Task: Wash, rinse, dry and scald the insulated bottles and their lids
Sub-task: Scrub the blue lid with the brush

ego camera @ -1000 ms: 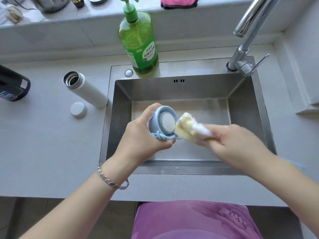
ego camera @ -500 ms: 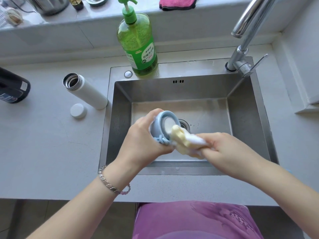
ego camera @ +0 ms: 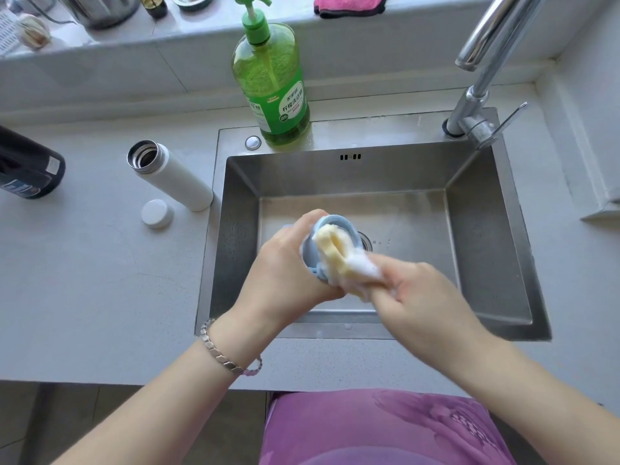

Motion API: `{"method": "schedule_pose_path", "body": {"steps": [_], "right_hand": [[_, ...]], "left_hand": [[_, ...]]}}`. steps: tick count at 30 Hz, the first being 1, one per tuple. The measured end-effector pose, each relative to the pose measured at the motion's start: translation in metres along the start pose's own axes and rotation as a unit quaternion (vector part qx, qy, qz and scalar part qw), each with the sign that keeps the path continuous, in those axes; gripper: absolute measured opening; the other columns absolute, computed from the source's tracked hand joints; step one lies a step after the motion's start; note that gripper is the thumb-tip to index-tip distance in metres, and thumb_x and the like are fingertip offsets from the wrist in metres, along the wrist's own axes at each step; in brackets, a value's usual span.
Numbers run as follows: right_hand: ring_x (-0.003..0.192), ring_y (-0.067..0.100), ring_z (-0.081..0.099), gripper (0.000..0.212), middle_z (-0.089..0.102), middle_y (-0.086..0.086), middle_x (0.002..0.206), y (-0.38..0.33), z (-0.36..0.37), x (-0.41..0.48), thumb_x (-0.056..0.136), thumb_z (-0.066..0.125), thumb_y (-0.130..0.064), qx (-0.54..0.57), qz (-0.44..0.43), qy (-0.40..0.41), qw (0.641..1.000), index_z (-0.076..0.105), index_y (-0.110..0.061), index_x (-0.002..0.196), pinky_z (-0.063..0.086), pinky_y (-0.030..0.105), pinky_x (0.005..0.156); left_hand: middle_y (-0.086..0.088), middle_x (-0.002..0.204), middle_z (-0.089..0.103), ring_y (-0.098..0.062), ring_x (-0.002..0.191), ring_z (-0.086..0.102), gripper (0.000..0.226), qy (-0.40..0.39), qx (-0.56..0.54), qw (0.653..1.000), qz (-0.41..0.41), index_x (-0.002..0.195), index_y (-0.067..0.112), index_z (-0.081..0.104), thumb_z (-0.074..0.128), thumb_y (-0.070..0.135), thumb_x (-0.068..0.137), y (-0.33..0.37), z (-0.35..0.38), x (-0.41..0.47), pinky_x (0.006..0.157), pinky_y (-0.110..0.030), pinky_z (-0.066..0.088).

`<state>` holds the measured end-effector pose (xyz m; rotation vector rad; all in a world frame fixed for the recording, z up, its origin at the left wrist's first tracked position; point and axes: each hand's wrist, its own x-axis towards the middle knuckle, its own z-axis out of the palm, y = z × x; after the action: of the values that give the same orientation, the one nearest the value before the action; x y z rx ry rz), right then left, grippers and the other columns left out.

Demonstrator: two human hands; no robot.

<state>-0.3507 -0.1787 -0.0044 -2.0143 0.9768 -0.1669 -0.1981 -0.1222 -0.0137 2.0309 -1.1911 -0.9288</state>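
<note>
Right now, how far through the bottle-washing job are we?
Early. Done: nothing plainly finished; the open white bottle and its white cap sit on the counter left of the sink, washed or not I cannot tell. In hand: the left hand grips the blue lid over the sink while the right hand presses a soapy sponge into it. Left: rinsing, drying and scalding; no water runs from the tap.

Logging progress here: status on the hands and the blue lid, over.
Left hand grips blue lid over sink. Right hand presses soapy sponge into it. Nothing blocking.
</note>
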Motion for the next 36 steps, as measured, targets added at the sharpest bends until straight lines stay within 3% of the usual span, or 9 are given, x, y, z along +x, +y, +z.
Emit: {"method": "schedule_pose_path", "body": {"steps": [4,10,14,17,21,27,29,33,36], "right_hand": [[0.065,0.022,0.045,0.022,0.053,-0.002,0.059,0.018,-0.008,0.013,0.086,0.050,-0.020,0.019,0.070,0.046,0.996,0.065,-0.035,0.091,0.042,0.035,0.064],[0.076,0.020,0.058,0.017,0.067,-0.007,0.074,0.020,-0.011,0.005,0.087,0.053,-0.029,0.054,0.078,0.013,0.995,0.058,-0.042,0.096,0.047,0.036,0.072],[0.041,0.001,0.029,0.015,0.036,-0.011,0.047,0.024,-0.014,0.005,0.092,0.053,-0.009,0.263,0.144,0.025,0.954,0.060,-0.012,0.079,0.025,0.010,0.041],[0.037,0.002,0.019,0.018,0.026,-0.009,0.045,0.019,-0.004,0.001,0.093,0.050,-0.003,0.336,0.150,-0.020,0.930,0.056,-0.013,0.079,0.017,0.010,0.034],[0.035,0.002,0.018,0.014,0.024,-0.005,0.048,0.022,-0.001,0.002,0.094,0.049,-0.006,0.360,0.171,-0.015,0.917,0.055,-0.012,0.082,0.017,0.010,0.033],[0.034,0.002,0.019,0.015,0.027,-0.003,0.048,0.034,-0.010,0.004,0.094,0.049,-0.010,0.384,0.190,0.085,0.900,0.061,-0.015,0.085,0.016,0.010,0.033],[0.037,0.001,0.022,0.017,0.031,-0.010,0.045,0.034,-0.016,0.003,0.093,0.050,-0.009,0.379,0.154,0.131,0.903,0.064,-0.018,0.088,0.019,0.010,0.035],[0.044,0.009,0.041,0.031,0.052,-0.004,0.050,0.016,0.002,-0.012,0.088,0.058,-0.016,0.233,0.006,0.065,0.970,0.062,-0.047,0.091,0.034,0.013,0.048],[0.048,0.010,0.036,0.025,0.050,0.002,0.055,0.021,0.008,-0.001,0.086,0.053,-0.026,0.151,0.017,0.066,0.986,0.061,-0.049,0.083,0.034,0.027,0.051]], "left_hand": [[0.014,0.086,0.063,-0.006,0.080,0.061,0.052,-0.009,-0.039,0.999,-0.002,0.098,0.037,0.056,0.083,0.020,0.057,0.005,0.004,-0.005,0.070,-0.018,0.051],[0.003,0.092,0.061,0.005,0.062,0.060,0.053,-0.007,-0.151,0.987,-0.063,0.106,0.021,0.051,0.081,0.005,0.065,0.006,0.000,0.001,0.054,-0.007,0.045],[0.008,0.103,0.058,0.006,0.069,0.063,0.068,-0.007,-0.200,0.971,-0.133,0.118,0.034,0.044,0.084,0.022,0.065,0.007,-0.004,0.006,0.060,-0.013,0.052],[-0.001,0.118,0.055,-0.011,0.087,0.065,0.064,-0.080,-0.276,0.934,-0.214,0.119,0.028,0.049,0.068,0.050,0.061,0.008,-0.001,0.006,0.063,-0.027,0.057],[-0.007,0.118,0.059,-0.019,0.089,0.066,0.056,-0.154,-0.380,0.882,-0.231,0.121,0.020,0.052,0.060,0.053,0.077,0.006,-0.001,0.003,0.063,-0.029,0.055],[0.006,0.094,0.061,-0.013,0.074,0.058,0.028,-0.121,-0.313,0.917,-0.215,0.095,0.033,0.058,0.064,0.048,0.071,0.000,-0.002,0.003,0.054,-0.020,0.045],[0.004,0.095,0.060,-0.015,0.076,0.057,0.022,-0.113,-0.325,0.911,-0.226,0.097,0.033,0.057,0.065,0.043,0.079,-0.001,-0.001,0.003,0.056,-0.022,0.045],[-0.003,0.112,0.058,-0.019,0.082,0.064,0.018,-0.090,-0.375,0.894,-0.229,0.108,0.031,0.053,0.054,0.035,0.090,0.004,0.006,-0.002,0.062,-0.033,0.057],[-0.006,0.119,0.055,-0.020,0.082,0.065,0.015,-0.054,-0.375,0.904,-0.201,0.107,0.034,0.052,0.052,0.034,0.091,0.009,0.011,-0.006,0.060,-0.033,0.058]]}}
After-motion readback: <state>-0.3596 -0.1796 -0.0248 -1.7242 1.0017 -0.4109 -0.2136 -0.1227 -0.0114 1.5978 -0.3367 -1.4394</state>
